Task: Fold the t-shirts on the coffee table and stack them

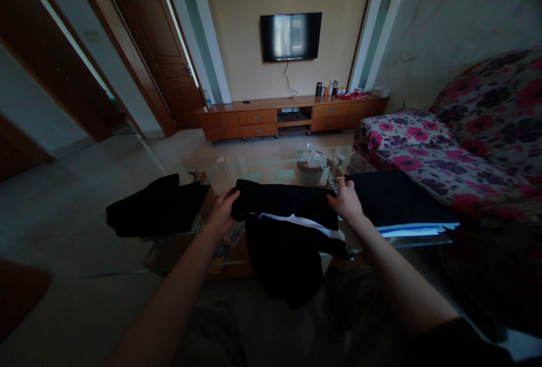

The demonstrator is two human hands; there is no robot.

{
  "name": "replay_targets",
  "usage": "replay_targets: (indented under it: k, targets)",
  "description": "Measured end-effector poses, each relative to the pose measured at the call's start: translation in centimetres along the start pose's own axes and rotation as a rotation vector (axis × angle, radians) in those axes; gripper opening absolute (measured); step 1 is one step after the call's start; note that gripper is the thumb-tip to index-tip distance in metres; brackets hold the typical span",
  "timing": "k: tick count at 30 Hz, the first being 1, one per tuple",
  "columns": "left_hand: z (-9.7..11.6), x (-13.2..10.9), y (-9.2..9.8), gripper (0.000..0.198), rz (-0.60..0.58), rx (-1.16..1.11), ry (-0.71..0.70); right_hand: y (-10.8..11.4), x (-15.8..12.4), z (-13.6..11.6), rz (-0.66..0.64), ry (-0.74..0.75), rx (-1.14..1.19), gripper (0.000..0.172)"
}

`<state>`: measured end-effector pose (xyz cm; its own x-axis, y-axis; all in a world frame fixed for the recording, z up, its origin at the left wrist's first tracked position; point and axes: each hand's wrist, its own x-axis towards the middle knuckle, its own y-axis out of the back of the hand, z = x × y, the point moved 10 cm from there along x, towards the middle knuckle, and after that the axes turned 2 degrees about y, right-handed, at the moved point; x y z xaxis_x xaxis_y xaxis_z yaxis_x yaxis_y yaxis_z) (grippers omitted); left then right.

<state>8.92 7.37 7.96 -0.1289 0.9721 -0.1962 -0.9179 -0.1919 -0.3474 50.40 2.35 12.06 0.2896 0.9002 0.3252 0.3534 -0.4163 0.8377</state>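
Between my two hands lies a black garment [283, 248] with a white stripe, partly on the glass table and hanging over its near edge. My left hand [224, 210] grips its upper left corner, the fingers closed on the cloth. At the upper right corner, my right hand [345, 200] pinches the fabric too. Whether it is trousers or a top, I cannot tell. To the right sits a folded stack of dark clothes [393, 197] with white and blue edges showing. Another black garment [156, 209] lies in a loose heap at the left.
The glass coffee table [228, 166] carries the clothes; a bin-like container [311, 172] shows near its far side. A flowered sofa [449, 158] stands at the right. Against the far wall is a wooden TV cabinet [258, 121] with bottles, below a television [291, 36].
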Motion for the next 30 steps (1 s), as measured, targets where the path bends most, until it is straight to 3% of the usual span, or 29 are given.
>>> replay_targets:
  k: [2,4,7,10,11,14,16,18,21,23,25,28,30]
  targets:
    - [-0.7,-0.5,-1.4,0.048,-0.130,-0.030,0.046,0.5,-0.9,-1.9,0.047,0.059,-0.012,0.055]
    - [-1.1,-1.6,-3.0,0.053,-0.261,-0.036,0.072,0.5,-2.4,-5.4,0.047,0.202,0.009,0.049]
    - [-2.1,-4.3,-6.3,0.059,-0.506,0.001,0.172,-0.8,-5.8,-12.0,-0.056,0.555,0.029,0.043]
    - [-3.6,-6.9,-9.1,0.063,-0.735,0.109,0.276,-2.2,-8.8,-16.1,-0.103,0.813,-0.088,0.057]
    - [-4.0,-7.1,-9.3,0.064,-0.743,0.155,0.268,-2.5,-9.1,-16.6,-0.099,0.841,-0.127,0.060]
    - [-4.3,-5.8,-8.0,0.058,-0.594,0.374,0.131,-2.8,-9.1,-16.7,-0.084,0.839,-0.163,0.068]
    - [-4.7,-5.5,-7.1,0.042,-0.575,0.606,0.073,-2.8,-8.9,-16.4,-0.086,0.820,-0.133,0.074]
    - [-6.1,-6.5,-6.9,0.025,-0.722,0.883,0.098,-3.0,-9.0,-16.3,-0.103,0.816,-0.099,0.077]
    - [-8.1,-10.0,-6.9,0.026,-1.082,1.174,0.165,-4.0,-10.1,-16.8,-0.149,0.875,-0.105,0.071]
    - [-8.7,-12.0,-6.8,0.027,-1.226,1.262,0.162,-4.6,-10.8,-17.2,-0.169,0.914,-0.138,0.058]
    - [-9.1,-12.3,-6.3,0.028,-1.189,1.382,0.121,-4.9,-11.2,-17.6,-0.184,0.939,-0.154,0.042]
    - [-9.0,-11.8,-5.5,0.033,-0.954,1.589,-0.002,-4.3,-11.3,-18.2,-0.202,0.937,-0.088,0.026]
    - [-8.7,-12.2,-5.6,0.050,-0.803,1.646,-0.116,-3.6,-10.7,-18.2,-0.201,0.873,0.000,0.023]
